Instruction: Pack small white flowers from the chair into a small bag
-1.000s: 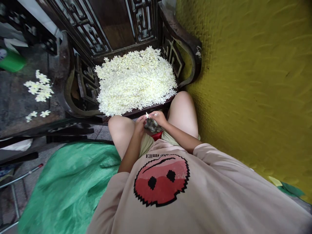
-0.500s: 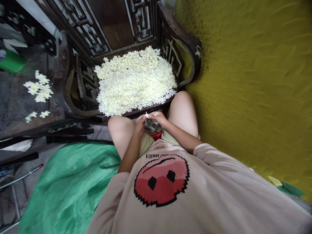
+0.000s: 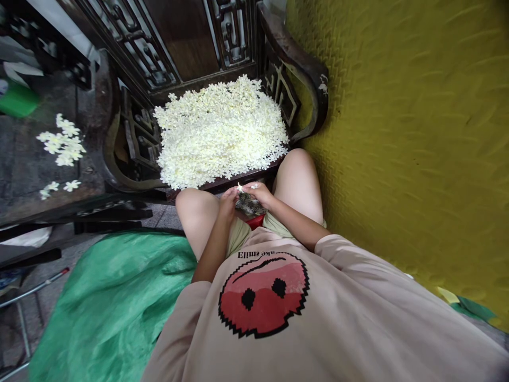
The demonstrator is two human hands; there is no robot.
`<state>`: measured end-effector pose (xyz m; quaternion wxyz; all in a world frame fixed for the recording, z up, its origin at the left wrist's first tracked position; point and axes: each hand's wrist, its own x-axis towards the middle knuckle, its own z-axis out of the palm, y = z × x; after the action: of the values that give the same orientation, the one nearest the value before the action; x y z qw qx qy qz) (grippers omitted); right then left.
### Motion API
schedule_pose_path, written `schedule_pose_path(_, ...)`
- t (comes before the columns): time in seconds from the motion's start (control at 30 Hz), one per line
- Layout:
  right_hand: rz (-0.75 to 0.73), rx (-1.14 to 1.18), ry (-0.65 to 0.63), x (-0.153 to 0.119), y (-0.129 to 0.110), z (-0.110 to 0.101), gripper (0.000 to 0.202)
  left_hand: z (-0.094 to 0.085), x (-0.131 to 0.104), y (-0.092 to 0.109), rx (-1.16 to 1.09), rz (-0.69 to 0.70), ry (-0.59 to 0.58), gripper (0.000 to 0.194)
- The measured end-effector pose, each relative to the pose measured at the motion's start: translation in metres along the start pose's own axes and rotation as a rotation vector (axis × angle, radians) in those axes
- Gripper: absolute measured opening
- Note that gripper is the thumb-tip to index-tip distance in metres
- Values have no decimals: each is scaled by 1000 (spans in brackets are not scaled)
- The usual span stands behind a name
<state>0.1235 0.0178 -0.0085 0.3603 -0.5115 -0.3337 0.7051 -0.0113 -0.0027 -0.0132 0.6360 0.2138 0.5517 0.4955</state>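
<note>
On the seat of a dark brown carved wooden armchair (image 3: 318, 98): one broad, thick heap of small white five-petalled flowers (image 3: 222, 132), serving as reference for all places below.

Item: single white flower (image 3: 240, 188), just off the near edge of the heap, on the side of the wearer's body, between the fingertips of both hands.

Item: right hand (image 3: 259, 193), near side of the heap; grip closed on the single flower at thumb and fingertips. A second small white piece (image 3: 254, 186), seemingly a blossom, shows at its fingers.

Item: left hand (image 3: 228, 201), beside the right one, near side of the heap; fingers curled in close to the single flower. Whether its grip also bears the stem cannot be told.

Item: grey, dark-speckled mass (image 3: 248, 206), beyond the hands' lower side from the heap; nature unclear.

Item: dark wooden table (image 3: 19, 170), left of the heap, bearing a loose cluster of white flowers (image 3: 66, 146) and a bright green container (image 3: 18, 100).

Item: crumpled green plastic sheet (image 3: 119, 297), nearer the wearer than the heap, leftward.

Item: textured yellow panel (image 3: 397, 132), right of the heap.
</note>
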Motion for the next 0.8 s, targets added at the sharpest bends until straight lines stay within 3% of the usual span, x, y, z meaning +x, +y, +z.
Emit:
schedule_pose_path(0.13, -75, -69, 45, 0, -2, 1, 23, 1, 0, -1, 147, 52, 67, 17)
schedule_pose_path(0.27, -204, -307, 88, 2, -1, 1, 9, 4, -4, -2, 355, 191, 138, 10)
schedule_pose_path(0.43, -286, -545, 79, 3, 3, 0, 9, 7, -9, -2, 479, 264, 202, 8)
schedule_pose_path(0.6, -299, -504, 84, 3, 5, 1, 9, 8, -9, -4, 502, 264, 216, 7)
schedule_pose_path(0.8, -212, -393, 81, 7, 5, -1, 7, 3, -6, -5, 512, 232, 128, 10)
